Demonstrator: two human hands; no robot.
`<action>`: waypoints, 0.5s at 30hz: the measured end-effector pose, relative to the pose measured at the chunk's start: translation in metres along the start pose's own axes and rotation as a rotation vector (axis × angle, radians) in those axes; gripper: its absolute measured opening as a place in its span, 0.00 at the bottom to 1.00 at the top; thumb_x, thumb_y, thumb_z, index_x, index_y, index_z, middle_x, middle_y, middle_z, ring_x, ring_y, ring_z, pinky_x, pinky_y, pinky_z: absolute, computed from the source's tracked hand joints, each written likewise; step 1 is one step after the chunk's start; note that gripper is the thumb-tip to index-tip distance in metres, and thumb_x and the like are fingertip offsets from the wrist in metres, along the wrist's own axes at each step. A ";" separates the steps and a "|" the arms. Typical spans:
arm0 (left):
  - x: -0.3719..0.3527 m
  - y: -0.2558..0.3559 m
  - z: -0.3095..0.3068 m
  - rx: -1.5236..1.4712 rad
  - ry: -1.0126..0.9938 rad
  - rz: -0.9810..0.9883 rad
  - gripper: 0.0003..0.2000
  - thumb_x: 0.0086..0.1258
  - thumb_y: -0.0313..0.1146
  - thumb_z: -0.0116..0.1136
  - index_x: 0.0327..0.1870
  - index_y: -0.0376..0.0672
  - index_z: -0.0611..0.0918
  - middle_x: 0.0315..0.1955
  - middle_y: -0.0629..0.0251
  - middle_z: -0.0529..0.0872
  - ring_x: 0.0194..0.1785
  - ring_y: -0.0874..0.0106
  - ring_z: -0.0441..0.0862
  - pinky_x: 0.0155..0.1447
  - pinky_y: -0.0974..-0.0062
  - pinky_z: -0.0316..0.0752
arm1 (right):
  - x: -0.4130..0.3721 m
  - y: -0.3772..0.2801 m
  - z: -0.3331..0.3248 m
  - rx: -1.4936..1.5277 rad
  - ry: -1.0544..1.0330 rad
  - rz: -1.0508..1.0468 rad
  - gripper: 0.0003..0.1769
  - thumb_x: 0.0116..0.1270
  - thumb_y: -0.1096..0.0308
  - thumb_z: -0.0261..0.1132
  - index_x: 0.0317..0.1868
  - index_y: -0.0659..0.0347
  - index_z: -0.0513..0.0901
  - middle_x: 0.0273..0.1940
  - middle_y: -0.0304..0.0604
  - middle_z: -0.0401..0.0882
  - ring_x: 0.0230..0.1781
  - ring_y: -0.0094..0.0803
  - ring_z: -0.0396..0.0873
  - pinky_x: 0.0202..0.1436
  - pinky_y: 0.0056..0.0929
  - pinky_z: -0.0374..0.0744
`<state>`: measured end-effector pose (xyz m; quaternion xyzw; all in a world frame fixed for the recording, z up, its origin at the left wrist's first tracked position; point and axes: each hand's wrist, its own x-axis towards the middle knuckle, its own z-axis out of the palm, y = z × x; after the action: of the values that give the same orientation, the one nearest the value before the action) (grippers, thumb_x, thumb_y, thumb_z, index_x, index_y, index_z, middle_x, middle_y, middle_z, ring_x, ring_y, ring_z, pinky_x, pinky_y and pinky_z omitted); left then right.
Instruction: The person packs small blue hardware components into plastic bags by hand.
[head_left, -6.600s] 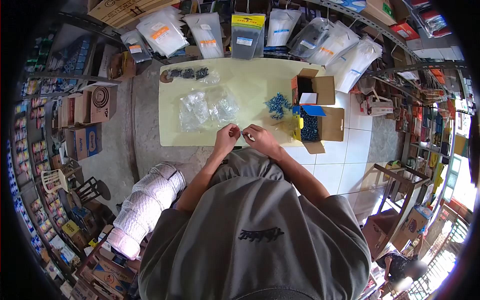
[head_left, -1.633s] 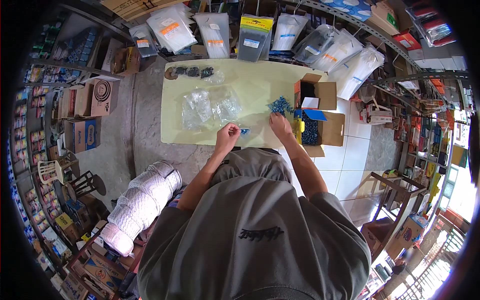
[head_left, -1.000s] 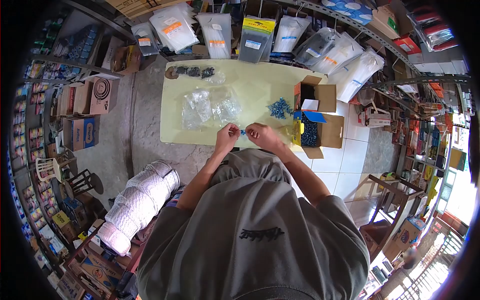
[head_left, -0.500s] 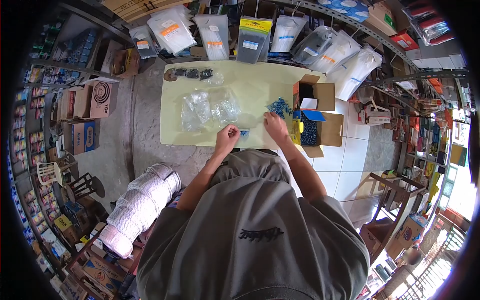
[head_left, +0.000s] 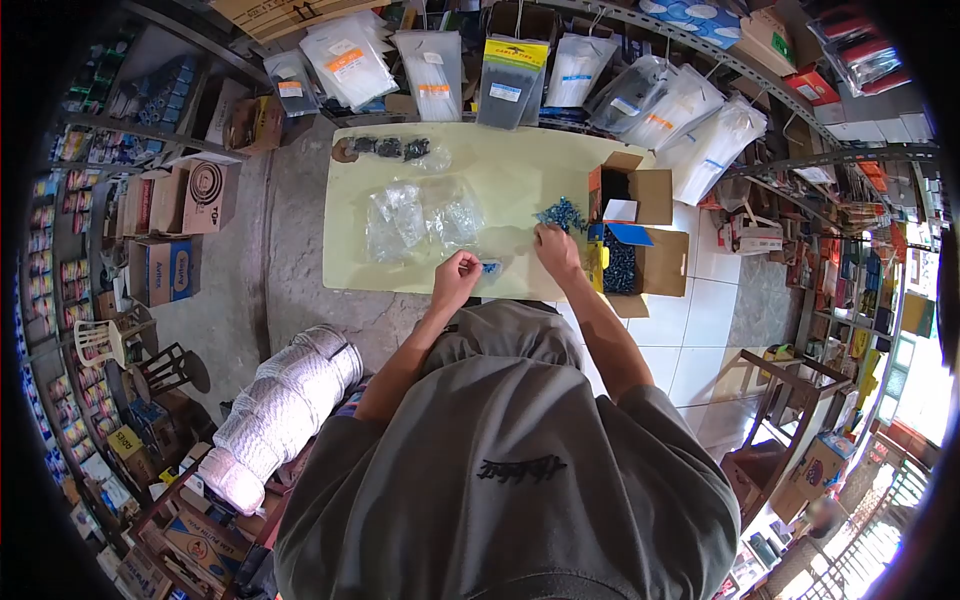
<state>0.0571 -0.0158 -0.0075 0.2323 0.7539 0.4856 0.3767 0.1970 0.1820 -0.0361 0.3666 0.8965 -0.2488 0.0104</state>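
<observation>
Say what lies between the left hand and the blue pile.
In the head view, a small clear bag holding blue pieces, then the right hand.

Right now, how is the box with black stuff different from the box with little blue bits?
The black-stuff box sits farther from the person; the blue-bits box is nearer.
The black-stuff box has orange on its outer side, while the blue-bits box has yellow.
The black-stuff box holds dark things, too small to name; the blue-bits box is full of small, dark-blue pieces.
Both are open, with brown cardboard flaps.
</observation>
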 end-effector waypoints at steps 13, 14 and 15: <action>0.003 0.000 0.001 -0.026 -0.008 -0.048 0.04 0.64 0.25 0.62 0.38 0.36 0.80 0.28 0.64 0.84 0.29 0.78 0.80 0.36 0.77 0.75 | -0.044 -0.081 -0.030 0.562 -0.161 -0.310 0.08 0.59 0.72 0.66 0.39 0.63 0.84 0.35 0.48 0.85 0.31 0.40 0.84 0.38 0.34 0.82; 0.002 0.001 0.001 -0.010 -0.010 -0.045 0.04 0.64 0.25 0.62 0.38 0.36 0.80 0.28 0.64 0.84 0.29 0.78 0.80 0.36 0.77 0.75 | -0.043 -0.080 -0.028 0.561 -0.160 -0.310 0.08 0.59 0.72 0.66 0.39 0.63 0.84 0.35 0.48 0.85 0.31 0.40 0.84 0.38 0.34 0.82; 0.003 0.002 0.001 0.006 -0.012 -0.042 0.04 0.64 0.25 0.62 0.38 0.36 0.80 0.28 0.65 0.84 0.29 0.77 0.80 0.36 0.77 0.75 | -0.042 -0.080 -0.027 0.560 -0.150 -0.338 0.08 0.60 0.72 0.67 0.40 0.63 0.84 0.34 0.48 0.85 0.30 0.37 0.84 0.36 0.32 0.82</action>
<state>0.0562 -0.0128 -0.0071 0.2205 0.7576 0.4741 0.3907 0.1795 0.1184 0.0306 0.1821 0.8381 -0.5100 -0.0664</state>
